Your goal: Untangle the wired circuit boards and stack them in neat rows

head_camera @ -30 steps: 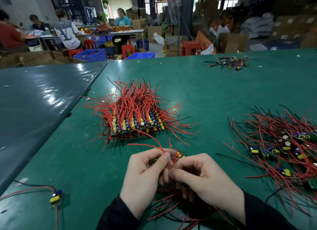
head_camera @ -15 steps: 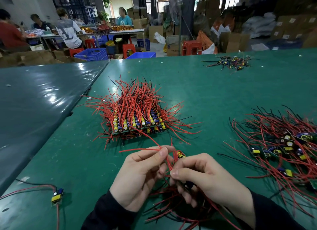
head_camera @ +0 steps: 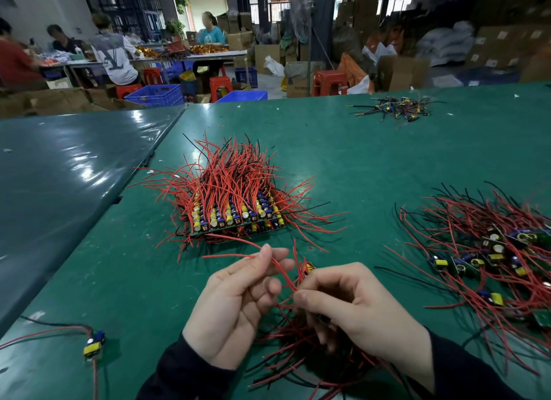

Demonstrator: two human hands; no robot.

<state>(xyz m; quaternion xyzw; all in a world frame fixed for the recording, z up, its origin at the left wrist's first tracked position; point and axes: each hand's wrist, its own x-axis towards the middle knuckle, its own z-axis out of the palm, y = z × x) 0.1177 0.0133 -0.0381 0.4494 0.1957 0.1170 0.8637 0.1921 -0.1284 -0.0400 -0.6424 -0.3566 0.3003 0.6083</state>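
2 hands' curled fingers grip red wires: left hand (head_camera: 235,304), right hand (head_camera: 360,313).

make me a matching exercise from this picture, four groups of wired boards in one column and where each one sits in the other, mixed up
Things:
1. neat stack of boards
2. loose tangled pile
3. single board
4. small far bunch

Places:
A. near left corner of the green table
B. far side of the table, right of centre
C. middle of the table, beyond the hands
D. right edge of the table

Pairs: 1-C, 2-D, 3-A, 4-B
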